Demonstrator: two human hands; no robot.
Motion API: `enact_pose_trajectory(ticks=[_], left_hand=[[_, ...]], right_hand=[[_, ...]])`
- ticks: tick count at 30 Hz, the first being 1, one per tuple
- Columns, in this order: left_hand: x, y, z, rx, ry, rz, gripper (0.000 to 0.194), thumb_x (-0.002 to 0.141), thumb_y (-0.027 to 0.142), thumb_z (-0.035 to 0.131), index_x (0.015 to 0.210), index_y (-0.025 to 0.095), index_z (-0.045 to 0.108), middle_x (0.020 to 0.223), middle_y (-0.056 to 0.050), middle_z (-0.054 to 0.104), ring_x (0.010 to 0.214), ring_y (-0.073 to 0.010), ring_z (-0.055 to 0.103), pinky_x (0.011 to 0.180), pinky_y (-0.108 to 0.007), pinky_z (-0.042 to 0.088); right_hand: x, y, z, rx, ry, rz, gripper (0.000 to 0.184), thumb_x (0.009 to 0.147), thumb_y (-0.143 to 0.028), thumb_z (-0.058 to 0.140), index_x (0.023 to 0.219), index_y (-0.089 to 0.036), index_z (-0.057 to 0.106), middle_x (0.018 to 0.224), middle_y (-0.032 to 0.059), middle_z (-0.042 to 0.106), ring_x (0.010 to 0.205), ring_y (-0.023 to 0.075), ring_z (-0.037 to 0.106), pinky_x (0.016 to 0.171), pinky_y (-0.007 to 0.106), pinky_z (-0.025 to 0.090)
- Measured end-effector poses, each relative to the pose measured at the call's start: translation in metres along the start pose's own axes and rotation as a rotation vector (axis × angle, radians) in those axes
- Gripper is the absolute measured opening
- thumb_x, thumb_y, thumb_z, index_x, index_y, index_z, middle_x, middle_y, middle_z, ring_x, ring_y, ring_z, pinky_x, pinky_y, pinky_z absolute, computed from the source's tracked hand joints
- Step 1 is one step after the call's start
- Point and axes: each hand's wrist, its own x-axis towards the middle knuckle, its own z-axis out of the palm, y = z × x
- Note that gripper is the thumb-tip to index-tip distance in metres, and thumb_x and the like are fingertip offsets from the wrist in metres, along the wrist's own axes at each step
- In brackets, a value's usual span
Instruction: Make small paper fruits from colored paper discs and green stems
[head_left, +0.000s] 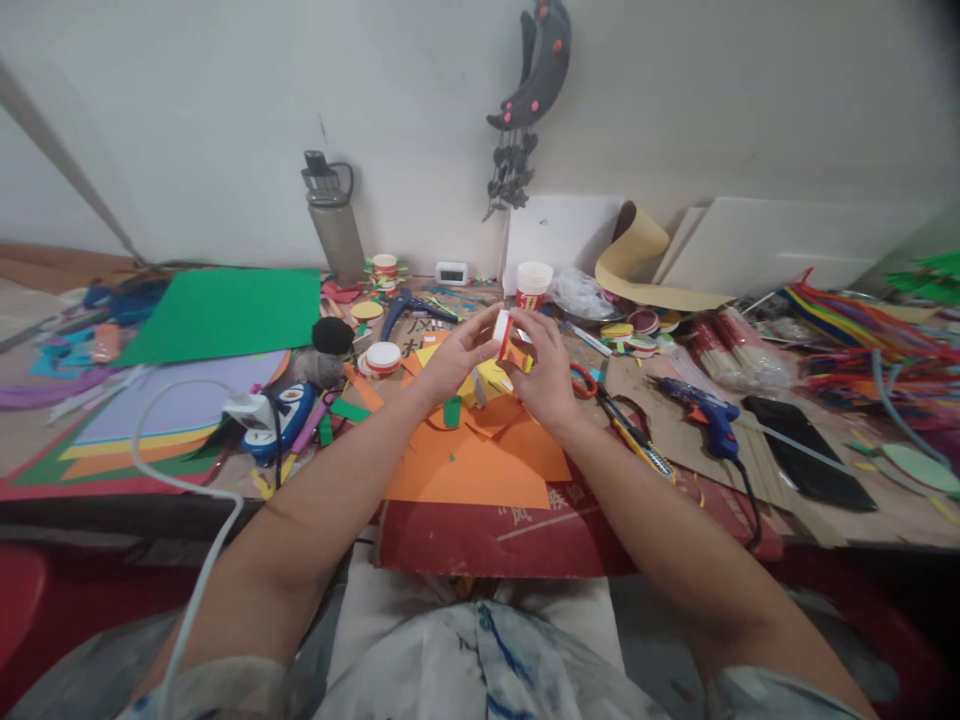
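One small white-and-red piece [502, 335] sits up between both hands over the middle of the worktable, held on edge from what I can see. Left hand [460, 357] pinches it from the left, fingers bent; right hand [545, 365] has curled fingers on its other side, gripping too. Directly below: orange sheet [469, 475], with yellow and green scraps on it, lying partly over a red board [510, 545] at the table's front. Just behind the hands, a paper cup [532, 283], upright. Left of them, a white-topped round piece [382, 357]. Right: red-handled scissors [583, 380], partly hidden, then a utility knife [634, 437], a blue glue gun [703, 412], a black phone [810, 455]. Far left, a green sheet [232, 315] over other coloured papers. At the back, a grey bottle [335, 235] by the wall; a dark crescent ornament [546, 75] hangs above.
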Motion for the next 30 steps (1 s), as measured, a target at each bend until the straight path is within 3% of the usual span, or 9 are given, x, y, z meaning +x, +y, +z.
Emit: enact_pose_trajectory(ticks=[11, 15, 22, 25, 30], left_hand=[[-0.001, 0.001, -0.002, 0.008, 0.003, -0.001, 0.07, 0.072, 0.051, 0.101, 0.134, 0.025, 0.08, 0.159, -0.012, 0.067, 0.153, -0.0318, 0.057, 0.123, -0.039, 0.047], [-0.002, 0.001, 0.0, -0.056, 0.009, -0.103, 0.066, 0.079, 0.053, 0.095, 0.136, 0.024, 0.078, 0.143, -0.011, 0.076, 0.13, -0.028, 0.072, 0.103, -0.034, 0.059], [0.0, 0.002, 0.007, -0.221, 0.128, -0.251, 0.031, 0.105, 0.037, 0.07, 0.128, 0.016, 0.076, 0.119, -0.012, 0.084, 0.098, -0.0192, 0.081, 0.08, -0.024, 0.065], [0.001, 0.002, 0.008, -0.273, 0.172, -0.272, 0.034, 0.111, 0.035, 0.06, 0.136, 0.016, 0.073, 0.123, -0.013, 0.084, 0.1, -0.0198, 0.083, 0.081, -0.024, 0.066], [0.001, 0.002, 0.007, -0.277, 0.156, -0.321, 0.043, 0.112, 0.038, 0.058, 0.149, 0.019, 0.068, 0.127, -0.013, 0.084, 0.106, -0.0227, 0.084, 0.087, -0.028, 0.068]], right_hand=[[0.0, 0.001, 0.002, 0.005, -0.003, -0.008, 0.066, 0.092, -0.021, 0.071, 0.156, -0.032, 0.056, 0.157, 0.0146, 0.059, 0.15, 0.0329, 0.056, 0.118, 0.061, 0.058], [0.001, 0.002, 0.003, -0.019, 0.012, -0.016, 0.071, 0.093, -0.031, 0.077, 0.159, -0.03, 0.053, 0.157, 0.016, 0.06, 0.148, 0.0362, 0.058, 0.123, 0.065, 0.052], [0.002, 0.002, -0.001, -0.209, -0.006, 0.016, 0.07, 0.096, -0.056, 0.078, 0.157, -0.027, 0.061, 0.152, 0.017, 0.063, 0.147, 0.0385, 0.054, 0.126, 0.064, 0.045], [0.002, 0.001, -0.001, -0.246, -0.006, 0.059, 0.073, 0.095, -0.059, 0.078, 0.159, -0.027, 0.06, 0.15, 0.0166, 0.061, 0.145, 0.0385, 0.054, 0.125, 0.064, 0.045], [0.002, 0.0, -0.001, -0.212, -0.046, 0.094, 0.072, 0.095, -0.053, 0.08, 0.16, -0.03, 0.06, 0.146, 0.0153, 0.061, 0.139, 0.0377, 0.056, 0.117, 0.061, 0.051]])
